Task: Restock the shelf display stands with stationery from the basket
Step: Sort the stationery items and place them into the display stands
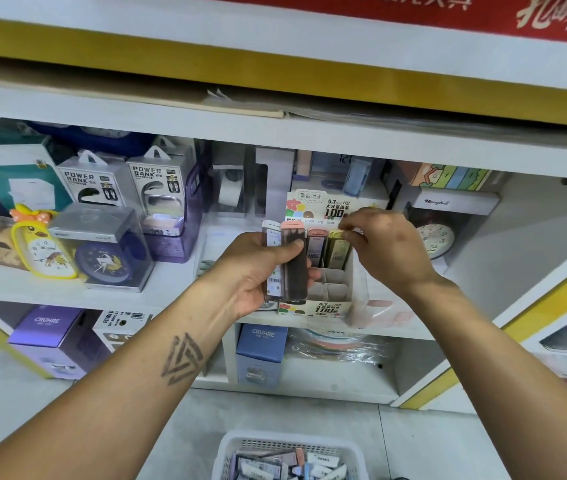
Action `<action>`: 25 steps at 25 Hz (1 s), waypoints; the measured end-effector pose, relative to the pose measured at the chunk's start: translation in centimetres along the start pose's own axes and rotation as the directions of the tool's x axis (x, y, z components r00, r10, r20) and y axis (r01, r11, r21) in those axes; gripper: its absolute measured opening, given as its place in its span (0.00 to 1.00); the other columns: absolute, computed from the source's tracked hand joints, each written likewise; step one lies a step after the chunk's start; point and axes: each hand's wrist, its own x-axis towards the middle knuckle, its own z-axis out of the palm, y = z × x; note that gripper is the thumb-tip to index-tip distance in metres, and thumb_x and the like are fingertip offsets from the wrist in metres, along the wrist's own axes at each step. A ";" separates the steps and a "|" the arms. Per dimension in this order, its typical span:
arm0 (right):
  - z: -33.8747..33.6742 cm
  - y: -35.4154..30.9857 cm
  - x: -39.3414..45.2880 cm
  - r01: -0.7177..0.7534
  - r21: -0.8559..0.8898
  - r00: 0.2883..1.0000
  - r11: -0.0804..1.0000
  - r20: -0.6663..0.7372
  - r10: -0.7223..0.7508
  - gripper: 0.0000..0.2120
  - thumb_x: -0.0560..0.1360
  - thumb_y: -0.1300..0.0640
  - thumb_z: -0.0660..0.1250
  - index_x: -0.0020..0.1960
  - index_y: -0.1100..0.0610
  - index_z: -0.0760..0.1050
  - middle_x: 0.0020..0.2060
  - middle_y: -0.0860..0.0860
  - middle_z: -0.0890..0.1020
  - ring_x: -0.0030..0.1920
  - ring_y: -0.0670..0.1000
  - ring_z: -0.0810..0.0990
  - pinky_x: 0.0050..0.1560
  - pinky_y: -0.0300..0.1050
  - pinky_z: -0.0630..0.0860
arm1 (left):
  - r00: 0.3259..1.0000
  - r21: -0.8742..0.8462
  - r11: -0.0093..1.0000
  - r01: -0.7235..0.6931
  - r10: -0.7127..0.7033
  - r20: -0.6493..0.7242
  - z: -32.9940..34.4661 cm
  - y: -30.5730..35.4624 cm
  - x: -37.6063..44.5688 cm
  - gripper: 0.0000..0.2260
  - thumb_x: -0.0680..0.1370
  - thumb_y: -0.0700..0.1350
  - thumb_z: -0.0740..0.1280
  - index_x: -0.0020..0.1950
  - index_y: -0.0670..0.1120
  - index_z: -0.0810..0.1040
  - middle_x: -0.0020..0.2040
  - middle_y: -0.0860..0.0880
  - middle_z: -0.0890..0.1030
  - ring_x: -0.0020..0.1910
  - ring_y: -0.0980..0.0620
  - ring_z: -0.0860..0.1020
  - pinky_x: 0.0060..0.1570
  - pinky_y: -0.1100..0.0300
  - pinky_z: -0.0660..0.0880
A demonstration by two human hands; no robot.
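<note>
The left hand [258,268] grips a few lead cases [292,268] in front of the cardboard stand [330,289] on the shelf [171,289]. The right hand [382,247] pinches a yellow case [339,249] standing in the stand. The basket [240,445] sits below.

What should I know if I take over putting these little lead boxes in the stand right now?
Left hand: grips a small stack of lead cases, held up in front of the stand.
Right hand: pinches the top of a yellow case standing in the display stand, in its back row.
Done: a pink-capped case stands beside the yellow one.
Left: the front slots look empty; fill them from the stack, then from the white basket below, which holds many more.
</note>
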 end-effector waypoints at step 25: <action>-0.1 -1.0 1.5 -0.261 0.309 0.965 0.914 0.086 0.246 0.08 0.75 0.59 0.72 0.54 0.55 0.82 0.41 0.48 0.85 0.41 0.46 0.83 0.49 0.42 0.79 | 0.991 0.149 0.989 0.027 -0.007 -0.134 -1.3 1.3 -0.3 0.09 0.80 0.39 0.57 0.47 0.37 0.75 0.34 0.39 0.82 0.29 0.45 0.79 0.31 0.57 0.75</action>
